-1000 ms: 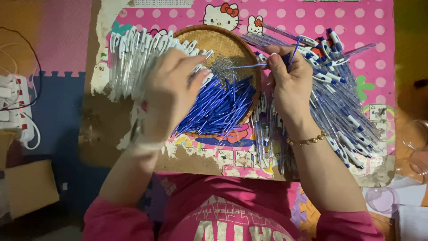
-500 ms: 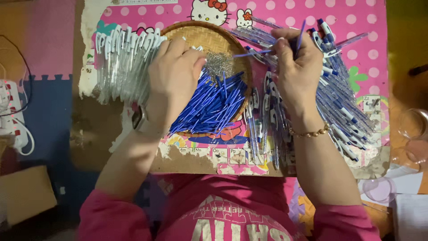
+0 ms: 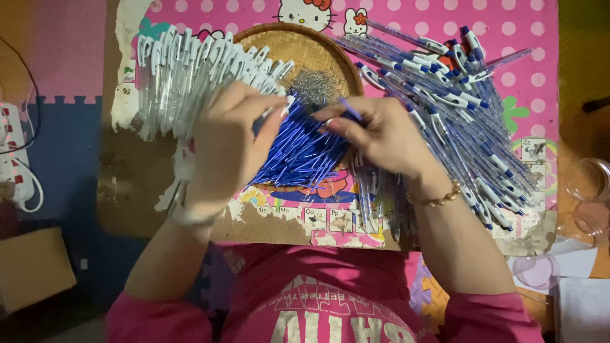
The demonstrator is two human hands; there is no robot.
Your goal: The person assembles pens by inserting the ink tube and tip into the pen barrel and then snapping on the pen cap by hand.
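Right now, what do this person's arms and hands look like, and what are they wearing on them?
Both hands are bare, no gloves. The left hand has a pale band around its wrist. The right hand has a thin gold-coloured beaded bracelet at the wrist. The forearms are uncovered; bright pink sleeves are pushed up near the elbows, matching the pink top with pale lettering.

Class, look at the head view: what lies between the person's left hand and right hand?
Between the left hand and right hand lies a heap of blue pen refills, with small metal springs just above, in the head view.
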